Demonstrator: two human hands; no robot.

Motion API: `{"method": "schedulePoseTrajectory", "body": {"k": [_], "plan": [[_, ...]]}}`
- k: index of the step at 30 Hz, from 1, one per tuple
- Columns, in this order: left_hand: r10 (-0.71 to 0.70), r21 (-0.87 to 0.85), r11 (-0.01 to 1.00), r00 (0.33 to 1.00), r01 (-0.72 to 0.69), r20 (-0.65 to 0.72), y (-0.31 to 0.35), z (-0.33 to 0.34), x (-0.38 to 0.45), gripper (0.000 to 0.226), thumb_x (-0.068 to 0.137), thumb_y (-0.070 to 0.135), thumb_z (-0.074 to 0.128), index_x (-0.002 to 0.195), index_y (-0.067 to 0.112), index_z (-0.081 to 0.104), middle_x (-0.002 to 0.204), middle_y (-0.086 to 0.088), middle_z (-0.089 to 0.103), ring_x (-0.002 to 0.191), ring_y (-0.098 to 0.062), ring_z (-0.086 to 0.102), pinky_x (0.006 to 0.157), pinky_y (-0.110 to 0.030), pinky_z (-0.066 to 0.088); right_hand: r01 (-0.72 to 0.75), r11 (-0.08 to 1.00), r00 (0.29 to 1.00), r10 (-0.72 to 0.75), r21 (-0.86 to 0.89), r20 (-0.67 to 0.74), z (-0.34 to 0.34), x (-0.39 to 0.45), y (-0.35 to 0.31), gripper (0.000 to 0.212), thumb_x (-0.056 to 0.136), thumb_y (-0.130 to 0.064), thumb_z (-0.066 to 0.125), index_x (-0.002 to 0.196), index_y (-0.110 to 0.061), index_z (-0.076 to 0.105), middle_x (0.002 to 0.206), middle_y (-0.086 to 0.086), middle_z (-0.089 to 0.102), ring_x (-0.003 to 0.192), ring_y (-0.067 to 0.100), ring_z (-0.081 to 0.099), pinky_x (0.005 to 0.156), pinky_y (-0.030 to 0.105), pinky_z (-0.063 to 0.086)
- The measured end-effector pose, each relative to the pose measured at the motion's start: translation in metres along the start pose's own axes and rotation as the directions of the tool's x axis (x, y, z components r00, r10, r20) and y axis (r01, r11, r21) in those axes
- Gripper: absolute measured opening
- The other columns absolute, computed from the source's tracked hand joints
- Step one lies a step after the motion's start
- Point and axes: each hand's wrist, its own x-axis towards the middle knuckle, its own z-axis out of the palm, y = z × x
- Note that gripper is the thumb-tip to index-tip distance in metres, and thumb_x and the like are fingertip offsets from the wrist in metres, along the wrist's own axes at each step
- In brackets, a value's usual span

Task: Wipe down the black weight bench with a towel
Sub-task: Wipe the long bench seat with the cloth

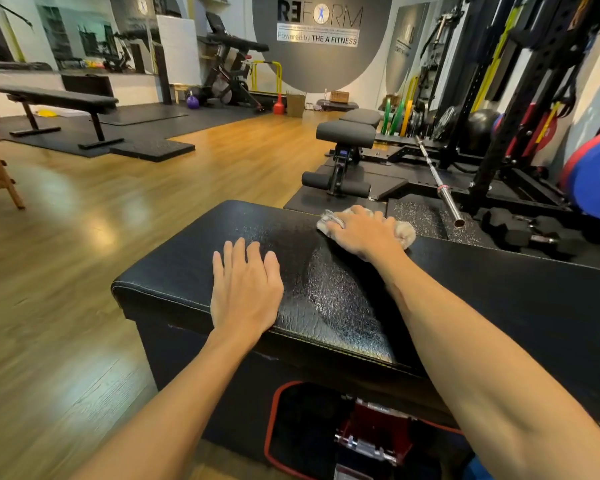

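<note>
The black padded weight bench (174, 271) runs from the lower left toward the right, right in front of me. A damp, shiny patch shows on its top between my hands. My left hand (245, 285) lies flat on the near left part of the pad, fingers straight. My right hand (362, 230) presses a crumpled light grey towel (406, 233) onto the far edge of the pad, fingers spread over the cloth. Most of the towel is hidden under that hand.
Beyond the bench stand an adjustable bench (347, 133), a barbell (439, 181), a black rack (520, 98) with weight plates and dumbbells (520, 233). A flat bench (56, 98) on black mats stands far left. Wooden floor lies to the left. A red-trimmed bag (371, 434) sits under the bench.
</note>
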Motion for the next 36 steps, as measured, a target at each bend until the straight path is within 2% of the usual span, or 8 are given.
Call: {"method": "schedulePoseTrajectory", "body": {"k": [8, 12, 14, 16, 19, 23, 27, 36], "plan": [[-0.014, -0.123, 0.992, 0.997, 0.005, -0.073, 0.001, -0.004, -0.003, 0.054, 0.102, 0.033, 0.020, 0.144, 0.003, 0.037, 0.153, -0.013, 0.034, 0.146, -0.025, 0.021, 0.122, -0.041, 0.007, 0.216, 0.976, 0.976, -0.217, 0.026, 0.020, -0.001, -0.062, -0.048, 0.052, 0.098, -0.062, 0.027, 0.142, -0.043, 0.044, 0.155, -0.002, 0.031, 0.133, 0.041, 0.035, 0.105, 0.053, 0.024], [0.002, -0.196, 0.980, 0.990, -0.030, -0.143, 0.001, -0.008, -0.010, 0.061, 0.096, 0.035, 0.008, 0.139, 0.003, 0.039, 0.154, -0.013, 0.029, 0.147, -0.021, 0.016, 0.122, -0.037, 0.004, 0.309, 0.951, 0.951, -0.309, 0.020, -0.008, -0.008, -0.128, -0.063, 0.049, 0.099, -0.062, 0.029, 0.140, -0.043, 0.046, 0.157, -0.003, 0.030, 0.133, 0.038, 0.035, 0.106, 0.053, 0.026], [-0.007, -0.226, 0.974, 0.994, -0.018, -0.112, 0.000, -0.012, -0.011, 0.061, 0.097, 0.035, 0.007, 0.137, 0.004, 0.041, 0.155, -0.011, 0.029, 0.147, -0.018, 0.016, 0.122, -0.035, 0.001, 0.348, 0.938, 0.937, -0.347, 0.002, -0.040, -0.007, -0.164, -0.063, 0.049, 0.098, -0.062, 0.028, 0.139, -0.042, 0.047, 0.156, -0.004, 0.030, 0.133, 0.036, 0.034, 0.104, 0.051, 0.027], [-0.050, -0.320, 0.947, 0.997, 0.028, -0.059, -0.001, -0.020, -0.009, 0.052, 0.103, 0.029, 0.019, 0.146, 0.003, 0.031, 0.156, -0.010, 0.027, 0.147, -0.015, 0.015, 0.120, -0.030, -0.003, 0.357, 0.934, 0.932, -0.358, -0.026, -0.059, -0.005, -0.191, -0.059, 0.057, 0.095, -0.065, 0.018, 0.138, -0.040, 0.045, 0.155, -0.005, 0.029, 0.132, 0.034, 0.034, 0.102, 0.049, 0.026], [-0.081, -0.206, 0.976, 0.997, 0.077, -0.013, -0.022, -0.024, 0.002, 0.059, 0.101, 0.034, 0.013, 0.144, -0.002, 0.033, 0.156, -0.016, 0.025, 0.147, -0.023, 0.012, 0.122, -0.039, -0.001, 0.342, 0.939, 0.938, -0.344, -0.047, -0.050, -0.006, -0.200, -0.056, 0.069, 0.088, -0.068, 0.005, 0.141, -0.042, 0.041, 0.158, -0.005, 0.025, 0.134, 0.034, 0.031, 0.102, 0.048, 0.024], [-0.265, -0.029, 0.964, 0.964, 0.265, -0.009, -0.068, -0.035, 0.028, 0.061, 0.102, 0.035, 0.015, 0.146, -0.005, 0.028, 0.156, -0.022, 0.023, 0.146, -0.030, 0.015, 0.121, -0.045, 0.006, 0.295, 0.953, 0.954, -0.298, -0.060, -0.028, -0.005, -0.181, -0.056, 0.053, 0.099, -0.064, 0.019, 0.145, -0.044, 0.035, 0.160, -0.006, 0.021, 0.135, 0.035, 0.032, 0.103, 0.051, 0.028], [-0.318, 0.051, 0.946, 0.948, 0.319, -0.027, -0.089, -0.033, 0.039, 0.060, 0.102, 0.036, 0.017, 0.149, 0.000, 0.024, 0.159, -0.018, 0.018, 0.149, -0.029, 0.008, 0.121, -0.043, -0.002, 0.171, 0.985, 0.985, -0.171, -0.023, -0.021, -0.002, -0.125, -0.048, 0.051, 0.098, -0.064, 0.023, 0.143, -0.048, 0.037, 0.153, -0.005, 0.032, 0.127, 0.038, 0.041, 0.100, 0.053, 0.031], [-0.262, 0.020, 0.964, 0.958, 0.266, -0.114, -0.098, -0.020, 0.044, 0.055, 0.098, 0.038, 0.017, 0.130, 0.011, 0.053, 0.136, -0.005, 0.055, 0.127, -0.024, 0.045, 0.113, -0.046, 0.020, -0.039, 0.999, 0.999, 0.039, 0.014, -0.016, 0.009, 0.002, -0.041, 0.065, 0.092, -0.067, 0.022, 0.140, -0.030, 0.046, 0.148, 0.002, 0.040, 0.129, 0.042, 0.039, 0.102, 0.056, 0.028]]}}
